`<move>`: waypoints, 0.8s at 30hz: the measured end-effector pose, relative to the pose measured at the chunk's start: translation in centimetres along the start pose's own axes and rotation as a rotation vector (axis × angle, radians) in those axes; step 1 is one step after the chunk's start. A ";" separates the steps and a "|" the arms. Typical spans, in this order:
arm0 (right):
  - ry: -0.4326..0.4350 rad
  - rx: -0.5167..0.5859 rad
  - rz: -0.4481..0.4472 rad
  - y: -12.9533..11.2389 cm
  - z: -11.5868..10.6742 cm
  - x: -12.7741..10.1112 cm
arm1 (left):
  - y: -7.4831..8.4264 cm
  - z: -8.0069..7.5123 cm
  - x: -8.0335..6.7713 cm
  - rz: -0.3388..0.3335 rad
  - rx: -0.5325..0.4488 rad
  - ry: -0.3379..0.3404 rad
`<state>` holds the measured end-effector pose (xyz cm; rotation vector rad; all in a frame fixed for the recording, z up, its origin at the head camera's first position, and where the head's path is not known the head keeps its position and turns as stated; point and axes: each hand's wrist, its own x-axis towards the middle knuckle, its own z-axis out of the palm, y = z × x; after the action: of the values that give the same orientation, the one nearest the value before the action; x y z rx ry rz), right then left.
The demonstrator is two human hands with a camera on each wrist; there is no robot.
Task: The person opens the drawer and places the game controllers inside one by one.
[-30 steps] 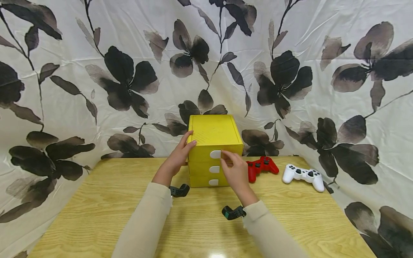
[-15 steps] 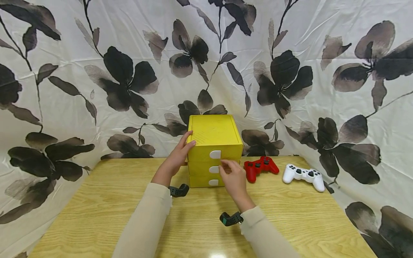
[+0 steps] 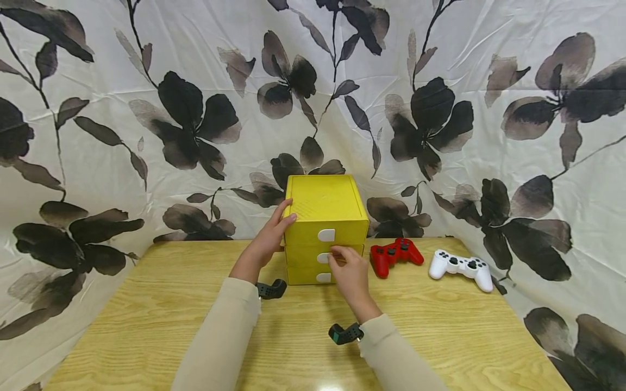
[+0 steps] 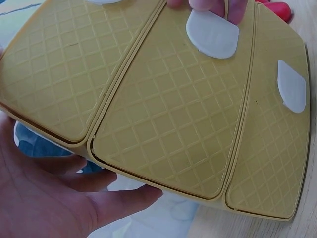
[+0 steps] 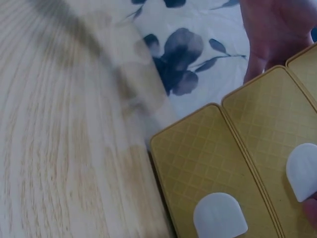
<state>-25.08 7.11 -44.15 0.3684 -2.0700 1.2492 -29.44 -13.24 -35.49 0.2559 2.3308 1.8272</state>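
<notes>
Bracing the yellow box (image 3: 325, 217) with my left hand (image 3: 269, 239), I laid straight fingers flat against its left side, thumb up by the top edge; nothing was gripped there. In the left wrist view my palm (image 4: 44, 198) sat under that side wall, fingers relaxed and spread. My right hand (image 3: 344, 269) was at the box front, fingertips on the middle drawer's white tab (image 3: 324, 257), which lay just left of my fingers. From the left wrist view my fingertips (image 4: 213, 6) touched the top of that tab (image 4: 212, 33), slightly bent; I could not tell if I pinched it or only touched it. All three drawers looked flush with the front. Top tab (image 3: 326, 234) sat just above my right fingertips, bottom tab (image 3: 323, 277) just below. Red controller (image 3: 395, 253) lay on the table (image 3: 195, 326) just right of my right hand, beside the box. White controller (image 3: 461, 267) lay further right, apart from the red one. Floral cloth (image 3: 195, 108) hung behind the box, beyond both hands.
</notes>
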 end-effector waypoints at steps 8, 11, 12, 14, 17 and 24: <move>0.007 0.006 0.036 0.1 0.3 -0.2 | -0.3 0.0 0.2 0.007 -0.003 0.008; -0.001 0.010 0.069 0.3 0.4 -0.3 | -0.3 0.0 0.1 0.007 -0.003 0.007; -0.003 0.014 0.078 0.3 0.4 -0.3 | -0.3 0.0 0.1 0.008 -0.002 0.007; -0.005 0.019 0.087 0.4 0.4 -0.3 | -0.3 0.0 0.1 0.008 -0.003 0.007; -0.001 0.026 0.083 0.4 0.4 -0.3 | -0.3 0.0 0.1 0.009 -0.005 0.006; -0.005 0.003 0.073 0.5 0.2 -0.2 | -0.3 0.0 0.2 0.006 -0.008 0.005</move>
<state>-25.29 7.15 -44.71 0.3002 -2.1021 1.2955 -29.60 -13.32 -35.77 0.2577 2.3278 1.8409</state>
